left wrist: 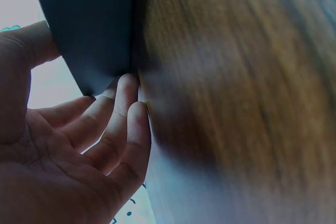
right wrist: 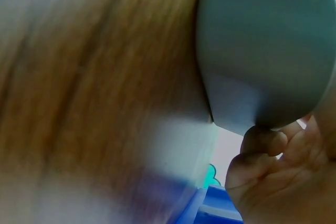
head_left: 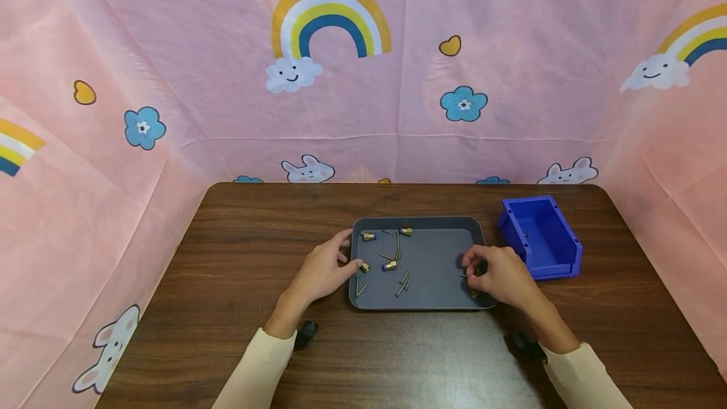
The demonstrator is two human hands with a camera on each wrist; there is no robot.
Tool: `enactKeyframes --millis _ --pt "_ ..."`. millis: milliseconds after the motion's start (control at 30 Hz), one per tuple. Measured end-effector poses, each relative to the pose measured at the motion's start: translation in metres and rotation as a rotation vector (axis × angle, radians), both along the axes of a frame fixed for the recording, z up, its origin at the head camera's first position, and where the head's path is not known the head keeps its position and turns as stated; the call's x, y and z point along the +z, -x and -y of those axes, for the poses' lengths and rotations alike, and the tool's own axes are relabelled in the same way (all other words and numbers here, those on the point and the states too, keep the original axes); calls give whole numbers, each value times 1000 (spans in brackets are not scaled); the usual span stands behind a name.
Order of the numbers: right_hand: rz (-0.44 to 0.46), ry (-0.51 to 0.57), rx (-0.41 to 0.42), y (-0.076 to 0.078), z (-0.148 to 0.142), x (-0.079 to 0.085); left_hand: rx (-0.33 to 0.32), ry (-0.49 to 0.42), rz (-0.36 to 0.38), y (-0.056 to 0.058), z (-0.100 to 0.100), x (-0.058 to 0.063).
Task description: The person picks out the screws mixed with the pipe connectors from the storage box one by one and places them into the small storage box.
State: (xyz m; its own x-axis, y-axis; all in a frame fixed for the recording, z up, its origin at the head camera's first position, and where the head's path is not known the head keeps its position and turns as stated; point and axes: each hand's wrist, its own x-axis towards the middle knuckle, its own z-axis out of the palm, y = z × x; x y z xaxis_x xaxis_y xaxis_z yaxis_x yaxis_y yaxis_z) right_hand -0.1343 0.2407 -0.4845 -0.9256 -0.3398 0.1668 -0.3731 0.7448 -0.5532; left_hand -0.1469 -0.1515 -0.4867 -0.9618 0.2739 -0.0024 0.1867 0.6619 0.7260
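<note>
A dark grey tray [head_left: 437,283] holds loose screws [head_left: 404,284] and brass fittings with blue ends, one fitting [head_left: 389,266] lying left of the middle. My left hand [head_left: 326,270] grips the tray's left side, thumb over the rim beside another brass fitting [head_left: 365,267]. In the left wrist view its fingers [left wrist: 126,98] touch the outer wall. Over the tray's right end, my right hand [head_left: 500,273] has bent fingers low among fittings, and a thin screw [head_left: 463,276] shows at the fingertips. Whether they pinch it cannot be told; in the right wrist view the tray wall [right wrist: 262,51] hides the fingertips.
A blue bin [head_left: 542,238] stands on the wooden table [head_left: 255,226] just right of the tray, behind my right hand, with a small screw [head_left: 526,235] inside. Pink printed cloth [head_left: 352,118] hangs behind the table and along both sides.
</note>
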Motion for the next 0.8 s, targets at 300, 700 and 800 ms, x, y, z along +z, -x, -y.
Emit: enactKeyframes --millis 300,700,800 --pt "-13 26 -2 0 -2 -1 -23 -18 -41 1 3 -4" --pt "-15 28 -23 -2 -3 1 0 -1 6 0 0 -1" --pt "-23 40 -35 -2 -2 3 1 -4 3 -1 0 -1"
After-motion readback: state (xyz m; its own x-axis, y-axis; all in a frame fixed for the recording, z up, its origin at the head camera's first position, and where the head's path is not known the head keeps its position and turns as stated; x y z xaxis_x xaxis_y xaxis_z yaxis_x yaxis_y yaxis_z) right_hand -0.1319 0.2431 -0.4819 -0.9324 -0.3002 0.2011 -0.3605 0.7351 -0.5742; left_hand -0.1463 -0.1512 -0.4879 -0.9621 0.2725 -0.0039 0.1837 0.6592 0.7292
